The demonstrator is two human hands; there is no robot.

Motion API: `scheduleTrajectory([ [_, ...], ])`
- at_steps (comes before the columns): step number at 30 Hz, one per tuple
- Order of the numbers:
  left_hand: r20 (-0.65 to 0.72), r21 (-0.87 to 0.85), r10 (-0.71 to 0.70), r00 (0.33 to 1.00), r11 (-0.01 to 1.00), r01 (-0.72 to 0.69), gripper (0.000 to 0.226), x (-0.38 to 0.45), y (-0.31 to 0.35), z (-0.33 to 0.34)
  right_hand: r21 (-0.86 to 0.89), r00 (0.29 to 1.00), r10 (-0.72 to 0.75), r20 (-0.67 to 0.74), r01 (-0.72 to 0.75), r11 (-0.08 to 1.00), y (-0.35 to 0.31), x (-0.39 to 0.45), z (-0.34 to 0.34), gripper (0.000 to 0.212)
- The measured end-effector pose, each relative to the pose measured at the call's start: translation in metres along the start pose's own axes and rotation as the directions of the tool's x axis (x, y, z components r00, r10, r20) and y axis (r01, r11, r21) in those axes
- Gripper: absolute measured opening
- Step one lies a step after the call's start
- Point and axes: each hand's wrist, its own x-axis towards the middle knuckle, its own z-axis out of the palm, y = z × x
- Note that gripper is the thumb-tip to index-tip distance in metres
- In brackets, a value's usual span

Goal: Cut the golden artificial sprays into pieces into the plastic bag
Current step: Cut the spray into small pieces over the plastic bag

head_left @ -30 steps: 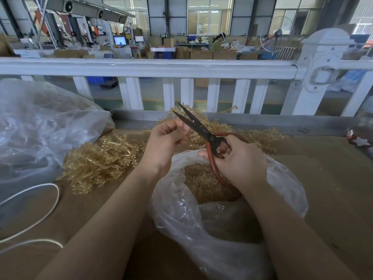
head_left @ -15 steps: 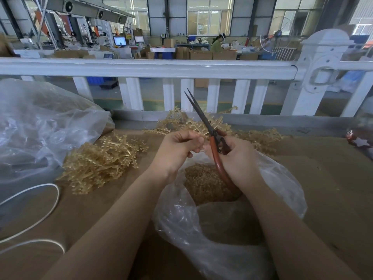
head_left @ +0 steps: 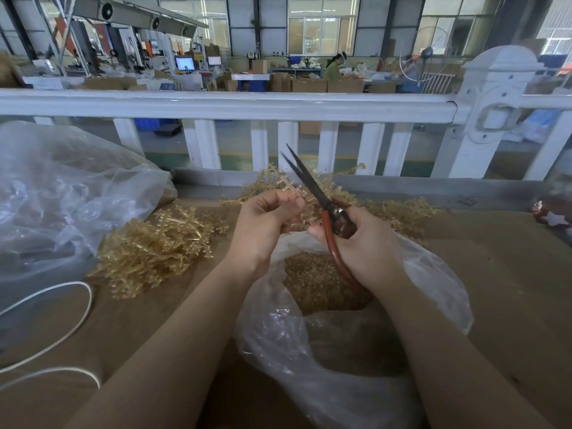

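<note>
Two bare hands work above one open bag (head_left: 433,274) on the brown counter (head_left: 510,274); the left hand (head_left: 263,224) has its fingers (head_left: 288,201) curled round a golden spray (head_left: 278,181), pinching its stem just beside the blades; the right hand (head_left: 362,239) grips one pair of scissors (head_left: 322,205) by the red handles, fingers wrapped tight, the two dark blades a narrow way apart and pointing up toward the white rail (head_left: 229,105). The held spray sits over the bag's mouth, between the two hands; inside the bag lies a heap of cut pieces (head_left: 312,283), too many to count. Two loose piles of sprays rest on the counter: one pile (head_left: 154,246) left of the left wrist, another (head_left: 399,212) behind the hands against the counter's far edge. A second, larger bag (head_left: 68,193) slumps at the far left, its contents unclear; a white cord (head_left: 77,308) loops near it; one red ornament (head_left: 551,215) with a white star lies at the right edge.
</note>
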Motion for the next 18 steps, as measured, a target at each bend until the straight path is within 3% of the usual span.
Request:
scheduleTrajectory([
  [7, 0.014, -0.067, 0.062, 0.998, 0.996, -0.061, 0.016, 0.0012, -0.001, -0.0047, -0.227, 0.998, -0.069, 0.014, 0.07, 0.971, -0.0008, -0.0011, -0.002, 0.07],
  [18, -0.013, -0.072, 0.002, 1.0, 0.997, -0.003, 0.022, 0.0023, -0.0033, -0.0091, -0.324, 0.99, -0.138, -0.012, 0.127, 0.938, -0.0058, -0.0025, -0.0041, 0.077],
])
